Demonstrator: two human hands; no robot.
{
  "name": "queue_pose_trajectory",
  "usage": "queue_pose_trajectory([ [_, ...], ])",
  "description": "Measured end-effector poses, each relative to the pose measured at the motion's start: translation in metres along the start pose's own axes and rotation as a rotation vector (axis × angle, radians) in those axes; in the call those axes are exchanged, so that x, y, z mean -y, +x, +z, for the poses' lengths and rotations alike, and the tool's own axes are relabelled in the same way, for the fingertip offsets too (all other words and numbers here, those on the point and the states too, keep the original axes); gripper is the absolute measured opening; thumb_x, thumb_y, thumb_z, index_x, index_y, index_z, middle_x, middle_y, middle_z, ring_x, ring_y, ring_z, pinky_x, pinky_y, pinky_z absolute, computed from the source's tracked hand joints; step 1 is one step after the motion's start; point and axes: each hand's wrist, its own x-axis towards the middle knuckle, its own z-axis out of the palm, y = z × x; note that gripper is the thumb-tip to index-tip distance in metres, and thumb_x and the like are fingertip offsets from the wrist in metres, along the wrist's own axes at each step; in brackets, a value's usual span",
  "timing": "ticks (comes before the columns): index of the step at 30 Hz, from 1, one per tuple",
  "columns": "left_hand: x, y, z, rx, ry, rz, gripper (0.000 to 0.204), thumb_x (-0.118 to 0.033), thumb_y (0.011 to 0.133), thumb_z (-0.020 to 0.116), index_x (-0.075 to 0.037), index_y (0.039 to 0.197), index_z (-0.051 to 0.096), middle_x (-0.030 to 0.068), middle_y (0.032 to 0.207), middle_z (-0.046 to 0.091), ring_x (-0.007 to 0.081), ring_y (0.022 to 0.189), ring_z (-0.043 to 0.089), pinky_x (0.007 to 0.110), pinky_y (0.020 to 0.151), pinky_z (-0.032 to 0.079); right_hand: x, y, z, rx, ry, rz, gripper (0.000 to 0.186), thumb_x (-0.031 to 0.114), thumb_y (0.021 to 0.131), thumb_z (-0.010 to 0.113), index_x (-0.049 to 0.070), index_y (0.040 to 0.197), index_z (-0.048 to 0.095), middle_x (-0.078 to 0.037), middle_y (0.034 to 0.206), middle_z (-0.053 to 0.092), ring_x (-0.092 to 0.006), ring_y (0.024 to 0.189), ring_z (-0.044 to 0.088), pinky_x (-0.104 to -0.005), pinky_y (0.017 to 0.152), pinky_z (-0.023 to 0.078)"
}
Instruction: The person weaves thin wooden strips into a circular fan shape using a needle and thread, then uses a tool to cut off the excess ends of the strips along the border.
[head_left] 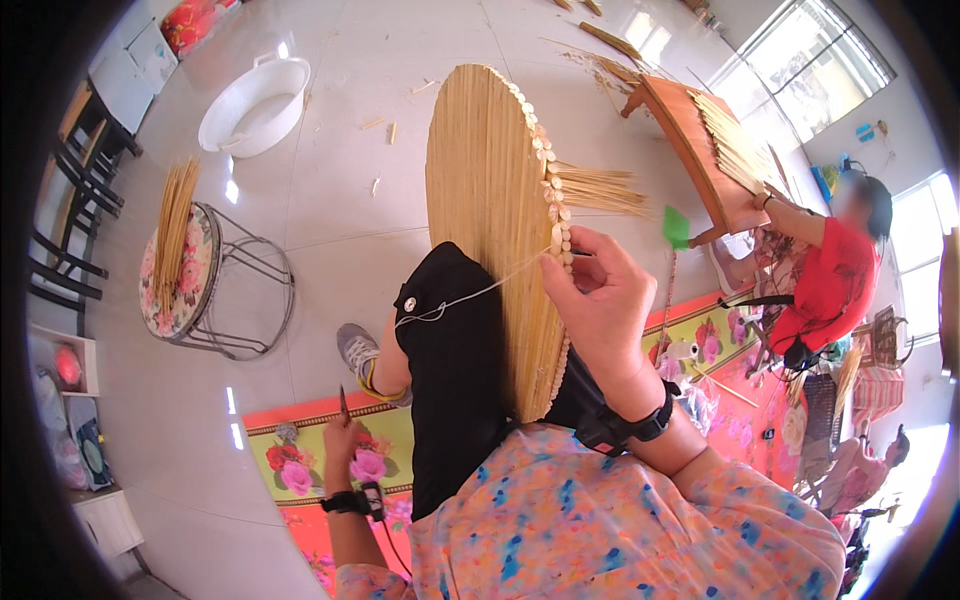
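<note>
A long oval board of straw-coloured slats [475, 160] lies upright along my lap over the black trousers, its right edge lined with pale knobbly stitched pieces. My right hand [595, 295] grips that edge at mid-length, thumb and fingers closed, with a white thread [480, 290] running from there leftward across my knee. My left hand [340, 440] is low at the left, away from the board, closed on a slim dark pointed tool [343, 400]. Loose thin sticks [600, 190] show beyond the board's right edge.
A floral stool [205, 300] bearing stick bundles, a white basin [250, 110], dark chairs [80, 190] and floral mats [270, 430] surround me. At right, a person in red [830, 280] works at a wooden table [670, 120] with sticks; another person [860, 470] sits behind them.
</note>
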Motion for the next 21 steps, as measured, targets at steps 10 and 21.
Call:
queue_pose_trajectory([
  [10,0.11,-0.044,0.065,0.059,0.773,0.375,0.047,-0.044,0.079,0.068,-0.003,0.102,0.068,0.0246,0.098,0.068,0.0392,0.093,0.066,0.047,0.081,0.052,-0.006,-0.001,-0.002,0.097,0.03,-0.124,0.037,0.01,0.075,0.078,0.0,0.108,0.067,-0.013,0.099,0.069,-0.0196,0.079,0.07,-0.0285,0.066,0.058],
  [21,-0.394,-0.092,-0.089,0.028,-0.603,0.771,0.039,0.001,0.092,0.057,0.004,0.13,0.051,0.0138,0.127,0.06,0.0155,0.087,0.069,0.026,0.074,0.053,-0.013,-0.019,-0.004,0.003,0.059,-0.226,0.039,0.008,0.071,0.079,0.001,0.106,0.066,-0.011,0.122,0.06,-0.0251,0.072,0.068,-0.0315,0.062,0.056],
])
